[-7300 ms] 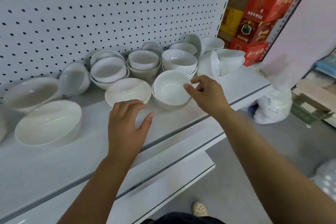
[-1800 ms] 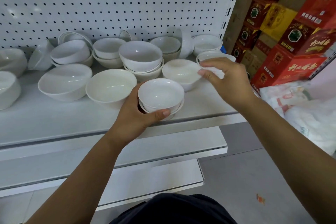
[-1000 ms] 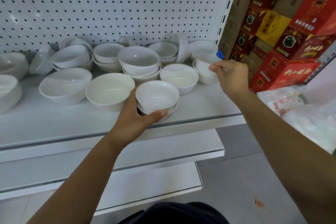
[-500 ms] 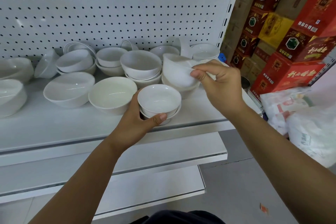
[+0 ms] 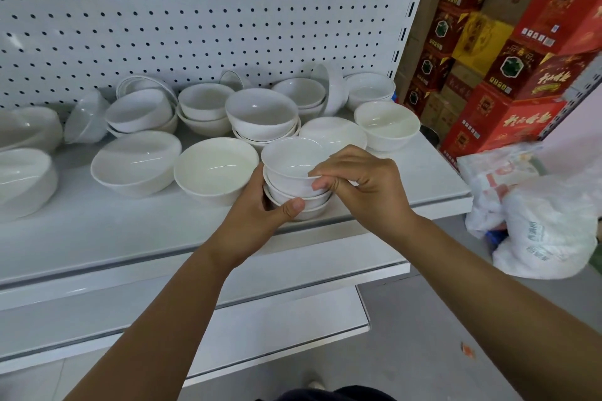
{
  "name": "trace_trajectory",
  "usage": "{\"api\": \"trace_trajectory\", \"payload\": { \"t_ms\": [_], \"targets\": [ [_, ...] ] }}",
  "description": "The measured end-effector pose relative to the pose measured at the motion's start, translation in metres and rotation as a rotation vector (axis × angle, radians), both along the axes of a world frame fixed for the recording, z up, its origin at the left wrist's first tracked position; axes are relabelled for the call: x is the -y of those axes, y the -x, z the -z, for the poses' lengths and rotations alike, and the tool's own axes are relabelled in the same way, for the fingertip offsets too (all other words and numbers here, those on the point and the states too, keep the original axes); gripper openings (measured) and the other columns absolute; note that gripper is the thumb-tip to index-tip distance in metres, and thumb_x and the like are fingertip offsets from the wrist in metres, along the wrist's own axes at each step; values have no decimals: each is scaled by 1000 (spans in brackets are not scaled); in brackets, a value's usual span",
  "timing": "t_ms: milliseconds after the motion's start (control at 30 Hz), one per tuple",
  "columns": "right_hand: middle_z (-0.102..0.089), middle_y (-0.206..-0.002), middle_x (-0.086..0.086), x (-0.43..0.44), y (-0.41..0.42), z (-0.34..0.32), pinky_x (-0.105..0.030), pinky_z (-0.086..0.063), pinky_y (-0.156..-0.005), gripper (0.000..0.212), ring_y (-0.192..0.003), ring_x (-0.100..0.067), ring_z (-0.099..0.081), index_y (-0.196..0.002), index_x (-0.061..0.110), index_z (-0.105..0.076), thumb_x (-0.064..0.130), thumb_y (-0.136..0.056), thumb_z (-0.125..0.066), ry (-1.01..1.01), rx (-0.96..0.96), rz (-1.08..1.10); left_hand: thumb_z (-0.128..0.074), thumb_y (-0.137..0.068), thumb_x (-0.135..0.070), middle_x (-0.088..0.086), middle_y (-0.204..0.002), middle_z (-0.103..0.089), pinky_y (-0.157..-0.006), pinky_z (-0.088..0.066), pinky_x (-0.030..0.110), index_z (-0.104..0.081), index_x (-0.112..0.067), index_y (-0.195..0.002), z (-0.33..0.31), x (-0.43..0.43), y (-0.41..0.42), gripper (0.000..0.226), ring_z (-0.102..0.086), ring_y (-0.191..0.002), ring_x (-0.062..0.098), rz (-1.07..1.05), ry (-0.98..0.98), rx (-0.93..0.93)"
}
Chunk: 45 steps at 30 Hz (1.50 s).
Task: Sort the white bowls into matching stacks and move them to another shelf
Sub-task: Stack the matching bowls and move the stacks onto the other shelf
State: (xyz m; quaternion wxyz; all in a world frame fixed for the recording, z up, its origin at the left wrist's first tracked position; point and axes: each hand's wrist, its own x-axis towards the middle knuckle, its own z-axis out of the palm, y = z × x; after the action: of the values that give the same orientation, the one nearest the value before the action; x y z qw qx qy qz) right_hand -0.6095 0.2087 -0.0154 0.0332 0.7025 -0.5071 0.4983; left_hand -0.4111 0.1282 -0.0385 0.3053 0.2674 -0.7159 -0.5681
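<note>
White glazed porcelain sits under both hands. The right hand (image 5: 361,185) pinches the near rim of the top bowl (image 5: 286,156) between curled fingers (image 5: 321,185). The left hand (image 5: 252,208) wraps the stack (image 5: 303,197) from its left side, thumb across the lower bowls. Half a second ago that bowl hung tilted in the right hand behind the stack; now it nests level on top, so the stack has grown from two bowls to three. The stack stands at the front edge of the shelf (image 5: 97,231). Its three bowls look alike: small, plain, glossy, with parallel rims. Wider bowls (image 5: 215,169) lie just left of the stack and behind it, unsorted, so the move to another shelf looks some way off.
</note>
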Motion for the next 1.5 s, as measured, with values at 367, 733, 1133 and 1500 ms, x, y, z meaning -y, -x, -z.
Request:
{"api": "trace_trajectory", "payload": {
  "t_ms": [367,733,1133,1500],
  "targets": [
    [-78,-99,-11,-11,1,-4,-44,-55,-97,8,-94,-29,-71,-88,2,-81,-2,-82,-80,-30,-146,-22,-78,-83,-29,-11,-144,-57,-107,-47,21,-37,-23,-153,1,1,1,81,-55,-131,4,7,-32,-50],
    [-78,-91,-5,-8,12,-12,-41,-58,-84,14,-88,-24,-72,-91,8,-81,21,-87,-79,-27,-28,66,-90,-74,-37,-15,-149,-46,-101,-49,17,-27,-29,-154,-1,-13,12,102,-49,-133,-3,-184,14,-109],
    [-74,-109,-2,75,89,-49,-37,-52,-96,21,-102,-21,-67,-108,14,-77,25,-90,-77,-367,60,58,-87,-66,-36,-20,-142,-54,-95,-45,6,-38,-30,-150,0,-32,26,97,-52,-127,-7,-387,79,-83],
    [-74,-108,-9,193,100,-57,-37,-51,-90,31,-100,-27,-66,-104,8,-75,37,-95,-70,-582,-479,-81,-88,-64,-43,-34,-121,-63,-86,-50,7,-51,-40,-134,1,-39,36,80,-60,-116,-6,-568,92,35]
  ]
}}
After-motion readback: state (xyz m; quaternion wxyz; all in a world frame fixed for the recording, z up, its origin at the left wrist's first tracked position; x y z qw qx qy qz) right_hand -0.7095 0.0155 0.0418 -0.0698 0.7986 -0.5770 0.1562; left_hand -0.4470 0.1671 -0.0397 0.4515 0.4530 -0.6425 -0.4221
